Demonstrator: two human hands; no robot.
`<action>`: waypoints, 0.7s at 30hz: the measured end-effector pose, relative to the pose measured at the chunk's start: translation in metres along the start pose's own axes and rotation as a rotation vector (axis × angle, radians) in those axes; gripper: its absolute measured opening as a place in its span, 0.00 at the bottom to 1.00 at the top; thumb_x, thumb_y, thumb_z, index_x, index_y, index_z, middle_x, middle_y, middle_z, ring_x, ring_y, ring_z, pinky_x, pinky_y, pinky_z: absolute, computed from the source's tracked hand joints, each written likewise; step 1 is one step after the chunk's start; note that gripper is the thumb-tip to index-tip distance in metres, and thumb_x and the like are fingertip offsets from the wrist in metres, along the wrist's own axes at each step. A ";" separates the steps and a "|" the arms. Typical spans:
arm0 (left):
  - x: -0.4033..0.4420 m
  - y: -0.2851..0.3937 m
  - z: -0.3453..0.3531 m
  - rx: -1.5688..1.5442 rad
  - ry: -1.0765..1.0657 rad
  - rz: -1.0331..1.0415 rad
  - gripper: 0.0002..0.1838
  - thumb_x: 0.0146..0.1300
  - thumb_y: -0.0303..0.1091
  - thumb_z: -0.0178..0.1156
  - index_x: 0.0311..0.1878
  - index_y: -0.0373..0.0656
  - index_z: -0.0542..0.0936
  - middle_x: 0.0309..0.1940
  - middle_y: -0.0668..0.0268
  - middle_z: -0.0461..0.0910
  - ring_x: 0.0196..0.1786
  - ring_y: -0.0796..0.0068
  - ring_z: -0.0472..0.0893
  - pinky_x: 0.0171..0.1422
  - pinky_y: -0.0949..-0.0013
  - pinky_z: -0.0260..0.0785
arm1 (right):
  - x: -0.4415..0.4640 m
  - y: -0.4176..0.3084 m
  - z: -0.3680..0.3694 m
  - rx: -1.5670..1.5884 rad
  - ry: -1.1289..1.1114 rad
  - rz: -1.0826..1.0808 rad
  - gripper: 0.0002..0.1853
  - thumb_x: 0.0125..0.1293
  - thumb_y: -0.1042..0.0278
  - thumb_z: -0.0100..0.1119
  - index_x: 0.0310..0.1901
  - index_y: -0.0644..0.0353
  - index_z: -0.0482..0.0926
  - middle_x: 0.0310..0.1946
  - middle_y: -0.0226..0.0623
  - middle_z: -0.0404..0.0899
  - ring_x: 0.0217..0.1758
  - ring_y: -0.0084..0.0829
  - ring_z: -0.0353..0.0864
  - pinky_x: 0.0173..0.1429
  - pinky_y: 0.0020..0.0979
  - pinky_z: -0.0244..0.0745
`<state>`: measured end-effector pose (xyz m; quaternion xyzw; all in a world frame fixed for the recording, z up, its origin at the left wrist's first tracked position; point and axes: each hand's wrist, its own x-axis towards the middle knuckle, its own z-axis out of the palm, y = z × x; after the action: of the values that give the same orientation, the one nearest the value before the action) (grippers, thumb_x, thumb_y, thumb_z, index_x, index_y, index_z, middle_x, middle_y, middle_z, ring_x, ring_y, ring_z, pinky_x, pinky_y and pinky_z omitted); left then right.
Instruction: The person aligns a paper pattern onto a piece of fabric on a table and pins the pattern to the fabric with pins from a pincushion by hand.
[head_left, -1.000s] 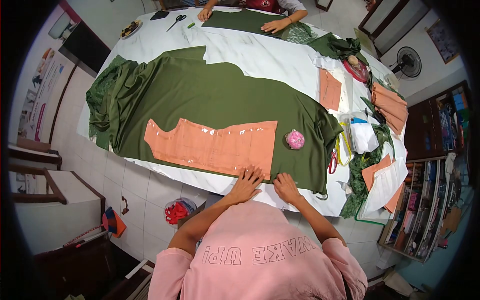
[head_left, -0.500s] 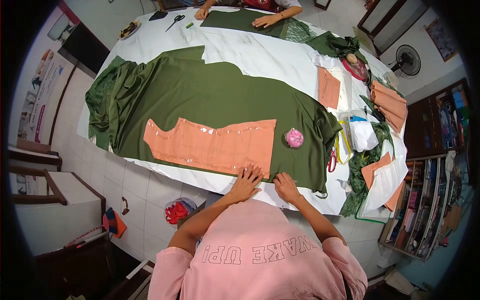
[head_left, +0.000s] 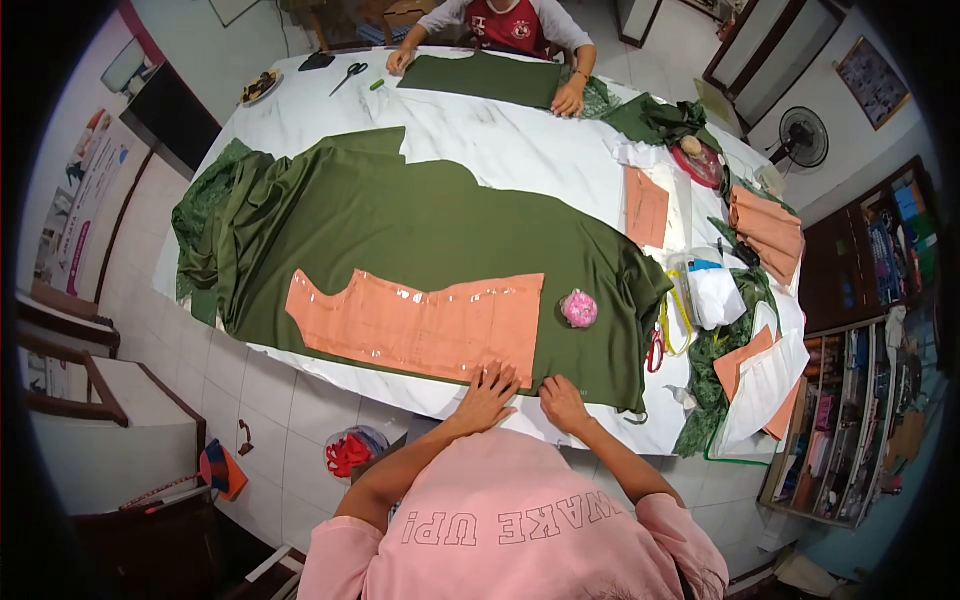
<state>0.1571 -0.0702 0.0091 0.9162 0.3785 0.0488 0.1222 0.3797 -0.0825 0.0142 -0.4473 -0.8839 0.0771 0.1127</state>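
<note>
One orange panel (head_left: 420,325) lies on green cloth (head_left: 450,225), the left hand (head_left: 485,397) spread across its near edge; a pink shirt (head_left: 520,490) reads "WAKE UP!"; the right hand (head_left: 564,404) curls on the cloth, any pinch unclear, near one pink ball (head_left: 578,309).

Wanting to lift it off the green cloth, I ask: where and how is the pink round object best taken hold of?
Probably by opposite sides of the pink round object, coming down from above: it looks rounded and sits on the green cloth apart from the orange piece, its sides seemingly free. The right hand is nearest.
</note>
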 end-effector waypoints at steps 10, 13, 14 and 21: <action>0.000 0.000 -0.005 0.042 0.004 0.016 0.32 0.62 0.54 0.51 0.64 0.45 0.62 0.67 0.54 0.56 0.69 0.46 0.52 0.66 0.39 0.44 | 0.002 -0.003 -0.001 0.037 0.011 0.060 0.04 0.48 0.72 0.56 0.28 0.61 0.73 0.31 0.40 0.69 0.40 0.39 0.69 0.45 0.38 0.67; 0.001 0.000 -0.004 0.043 0.006 0.018 0.32 0.61 0.53 0.51 0.64 0.45 0.63 0.66 0.54 0.57 0.69 0.46 0.52 0.66 0.39 0.45 | 0.002 -0.003 -0.002 0.037 0.024 0.073 0.05 0.49 0.72 0.56 0.28 0.61 0.73 0.31 0.40 0.69 0.40 0.39 0.69 0.45 0.38 0.67; 0.002 0.000 -0.004 0.043 0.004 0.017 0.32 0.61 0.53 0.52 0.64 0.45 0.63 0.66 0.54 0.57 0.68 0.46 0.53 0.66 0.39 0.45 | 0.001 -0.004 -0.002 0.039 0.028 0.080 0.05 0.49 0.72 0.56 0.28 0.61 0.73 0.32 0.41 0.69 0.40 0.39 0.69 0.45 0.38 0.67; 0.002 0.001 0.001 0.020 -0.010 -0.007 0.32 0.58 0.50 0.56 0.63 0.44 0.64 0.65 0.55 0.58 0.68 0.47 0.54 0.65 0.39 0.46 | -0.004 0.002 0.008 0.080 0.076 0.086 0.06 0.51 0.72 0.57 0.28 0.64 0.73 0.31 0.43 0.68 0.38 0.43 0.68 0.42 0.41 0.66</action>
<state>0.1591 -0.0697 0.0084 0.9164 0.3814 0.0400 0.1150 0.3812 -0.0847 0.0054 -0.4827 -0.8552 0.0999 0.1605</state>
